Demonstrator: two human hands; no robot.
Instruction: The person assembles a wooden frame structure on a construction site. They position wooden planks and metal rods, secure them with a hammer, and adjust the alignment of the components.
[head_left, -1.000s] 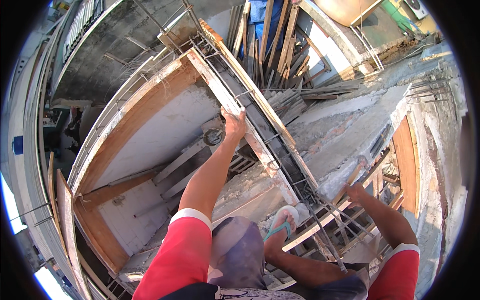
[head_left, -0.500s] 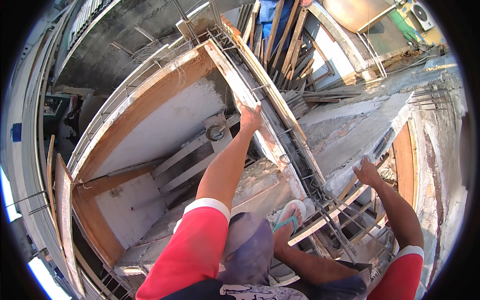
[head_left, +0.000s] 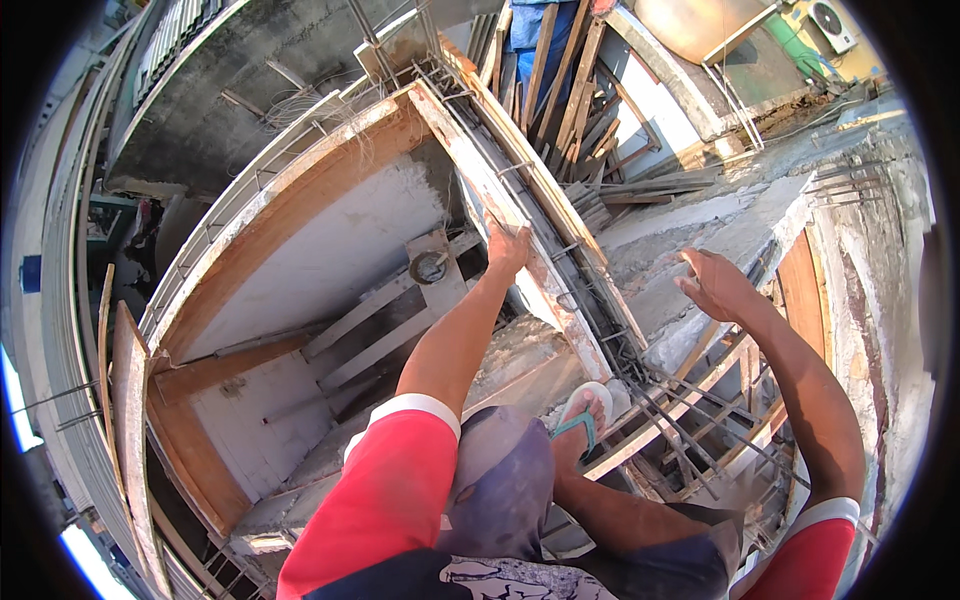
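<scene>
While the left hand (head_left: pixel 508 245) clamps the long pale wooden formwork board (head_left: pixel 500 215), the open right hand (head_left: pixel 712 285) hovers free; he's steadying himself, I'd say, needing firm footing next.

Bright daylight, sharp, fisheye-warped edges

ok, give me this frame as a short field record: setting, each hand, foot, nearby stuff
setting: building site seen from above, wooden formwork and steel rebar
left hand: resting on the top edge of the formwork board
right hand: open, raised in the air above the concrete slab, holding nothing
foot: flip-flop sandal planted on a plank by the rebar cage
clothing: red sleeves with white cuffs
nearby: stacked timber planks beyond the formwork
</scene>
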